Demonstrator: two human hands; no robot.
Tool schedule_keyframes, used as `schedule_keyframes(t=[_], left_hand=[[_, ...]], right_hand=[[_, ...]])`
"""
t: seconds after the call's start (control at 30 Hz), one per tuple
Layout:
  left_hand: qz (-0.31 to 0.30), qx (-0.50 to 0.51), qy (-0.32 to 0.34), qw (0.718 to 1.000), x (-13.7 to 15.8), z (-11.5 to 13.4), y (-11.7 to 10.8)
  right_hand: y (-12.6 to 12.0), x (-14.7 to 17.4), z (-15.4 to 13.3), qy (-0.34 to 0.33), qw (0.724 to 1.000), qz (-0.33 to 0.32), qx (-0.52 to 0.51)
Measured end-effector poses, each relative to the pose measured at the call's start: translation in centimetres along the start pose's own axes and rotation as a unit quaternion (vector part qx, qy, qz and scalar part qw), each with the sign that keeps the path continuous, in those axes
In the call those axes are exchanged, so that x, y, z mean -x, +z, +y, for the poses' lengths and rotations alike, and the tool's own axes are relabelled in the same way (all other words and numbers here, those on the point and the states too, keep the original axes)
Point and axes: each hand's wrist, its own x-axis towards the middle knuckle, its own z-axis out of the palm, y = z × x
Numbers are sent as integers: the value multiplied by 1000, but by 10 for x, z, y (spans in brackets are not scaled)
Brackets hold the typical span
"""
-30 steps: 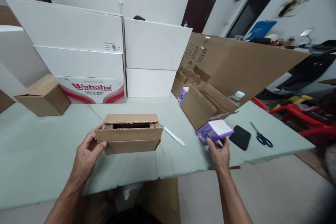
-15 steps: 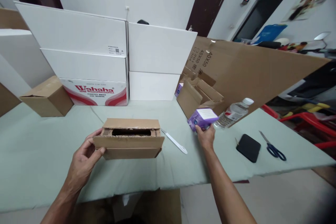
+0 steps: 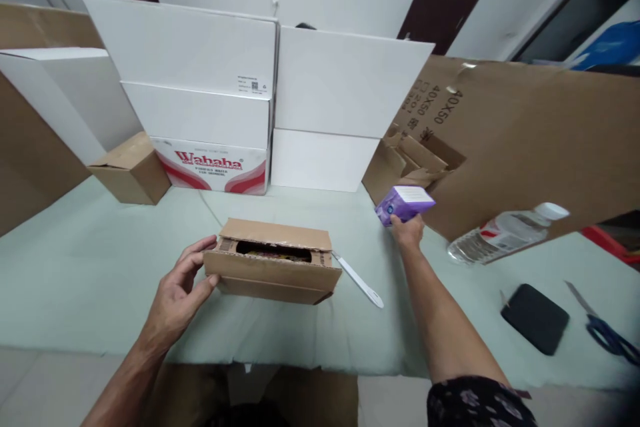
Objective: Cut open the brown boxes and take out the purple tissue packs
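Observation:
A brown cardboard box (image 3: 273, 285) lies on the table, with a long slot-like opening between its flaps. Something colourful but unclear shows inside. My left hand (image 3: 183, 290) holds the box's left end, thumb on the front and fingers behind. Farther off to the right, my right hand (image 3: 409, 230) grips a purple pack (image 3: 393, 208) with a white upper face. That pack is in front of an open brown carton (image 3: 383, 170). A white-handled cutting knife (image 3: 363, 285) rests close to the cardboard box's right end, its blade partly hidden.
White Wahaha boxes (image 3: 210, 113) stand at the back, beside a small closed carton (image 3: 133, 170). To the right are a lying clear bottle (image 3: 500, 237), a black flat case (image 3: 536, 317) and scissors (image 3: 603, 330). A large cardboard panel (image 3: 525, 127) borders the right side.
The camera view has shifted, so most of the scene sits differently. My right hand has carried the purple pack slightly away from the bottle. My left hand keeps its hold on the cardboard box.

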Motion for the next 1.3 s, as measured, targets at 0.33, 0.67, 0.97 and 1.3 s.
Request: schedule_keyframes(t=[0.33,0.67,0.97,1.3], left_hand=[[14,34,82,996,2,-5,5],[30,-63,194,979,12,-14,6],[-109,36,73,991,12,-6,-30],[-143,-214,234,938,-16,56,6]], right_hand=[[-74,127,-68,-193,932,-121,-282],[-119,196,-146,-483,796,-343,-126],[-114,220,-148,-507,788,-335,98],[-111,222,-164,-530,778,-306,143]])
